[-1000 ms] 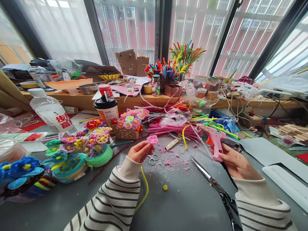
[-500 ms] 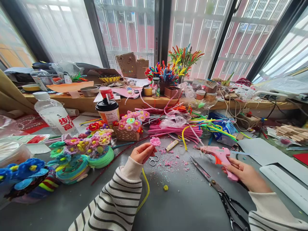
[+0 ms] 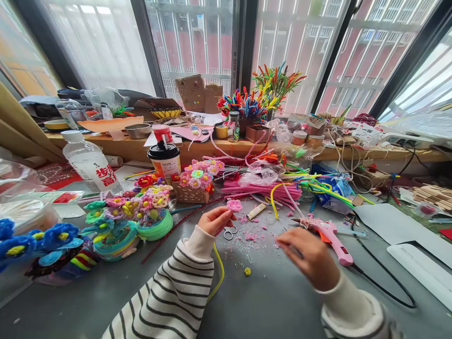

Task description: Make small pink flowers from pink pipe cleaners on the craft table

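My left hand (image 3: 216, 220) pinches a small pink fuzzy flower (image 3: 234, 205) between thumb and fingertips, above the grey table. My right hand (image 3: 310, 256), blurred by motion, is over the table with its fingers stretched to the left and nothing visibly held. Beside it, the pink glue gun (image 3: 334, 238) lies on its side with its cord trailing right. A yellow coiled pipe-cleaner piece (image 3: 247, 271) rests between my hands. Small scissors (image 3: 230, 232) lie just beyond my left hand. The large black scissors are mostly hidden behind my right hand and sleeve.
Pipe-cleaner flower pots (image 3: 155, 225) line the left, near a water bottle (image 3: 92, 162) and a lidded cup (image 3: 164, 160). Pink pipe cleaners (image 3: 261, 189) pile up at the back. Pink fluff (image 3: 250, 237) and a yellow pipe cleaner (image 3: 219, 273) lie near my left hand.
My right hand has let go of the glue gun, now set on the table, and has moved left. My left hand still holds the pink flower. The view has shifted slightly.
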A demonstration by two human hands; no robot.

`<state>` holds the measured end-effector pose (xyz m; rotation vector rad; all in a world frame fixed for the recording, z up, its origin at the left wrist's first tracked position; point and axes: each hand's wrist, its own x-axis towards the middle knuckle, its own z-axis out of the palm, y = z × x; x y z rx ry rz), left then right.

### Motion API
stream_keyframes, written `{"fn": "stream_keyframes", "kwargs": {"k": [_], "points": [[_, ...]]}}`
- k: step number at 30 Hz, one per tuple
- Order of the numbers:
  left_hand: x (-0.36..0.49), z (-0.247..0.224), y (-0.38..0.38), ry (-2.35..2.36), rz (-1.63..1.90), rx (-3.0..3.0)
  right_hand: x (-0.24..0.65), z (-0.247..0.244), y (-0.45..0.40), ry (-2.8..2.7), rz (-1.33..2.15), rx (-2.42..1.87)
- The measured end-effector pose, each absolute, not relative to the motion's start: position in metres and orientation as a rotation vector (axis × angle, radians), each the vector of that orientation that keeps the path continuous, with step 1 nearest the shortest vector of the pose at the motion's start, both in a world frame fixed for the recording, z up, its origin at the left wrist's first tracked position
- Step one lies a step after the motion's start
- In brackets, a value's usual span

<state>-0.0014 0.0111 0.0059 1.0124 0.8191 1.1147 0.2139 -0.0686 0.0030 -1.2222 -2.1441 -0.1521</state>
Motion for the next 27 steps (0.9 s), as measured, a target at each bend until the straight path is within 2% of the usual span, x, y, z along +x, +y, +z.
{"fn": "stream_keyframes", "kwargs": {"k": [5, 14, 17, 22, 27], "points": [[-0.001, 0.003, 0.012, 0.847, 1.101, 1.049, 0.158, -0.005, -0.063, -2.569, 0.000, -1.015], [0.000, 0.004, 0.009, 0.850, 1.085, 1.133, 0.152, -0.014, -0.061, -2.645, 0.156, -1.246], [0.000, 0.005, 0.007, 0.815, 1.103, 1.172, 0.150, -0.008, -0.059, -2.493, 0.276, -1.248], [-0.001, 0.005, 0.006, 0.786, 1.102, 1.320, 0.154, 0.004, -0.058, -1.910, 0.573, -1.231], [0.000, 0.000, 0.005, 0.748, 1.087, 1.497, 0.167, 0.003, -0.061, -1.530, 0.668, -1.222]]}}
